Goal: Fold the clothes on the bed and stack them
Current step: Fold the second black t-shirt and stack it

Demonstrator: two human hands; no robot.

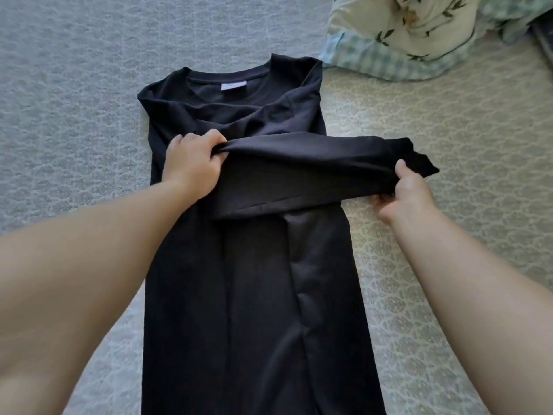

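A black long-sleeved shirt (248, 280) lies flat on the bed (74, 100), collar and white label at the far end, its sides folded inward. One black sleeve (299, 163) is stretched crosswise above the shirt's middle. My left hand (191, 166) grips the sleeve's left end over the shirt's left side. My right hand (410, 193) pinches the sleeve near its cuff, just past the shirt's right edge. The cuff sticks out beyond my right thumb.
The bed has a pale patterned cover. A pillow (419, 34) with a leaf print and light blue checks lies at the far right. Bare cover stretches to the left of the shirt.
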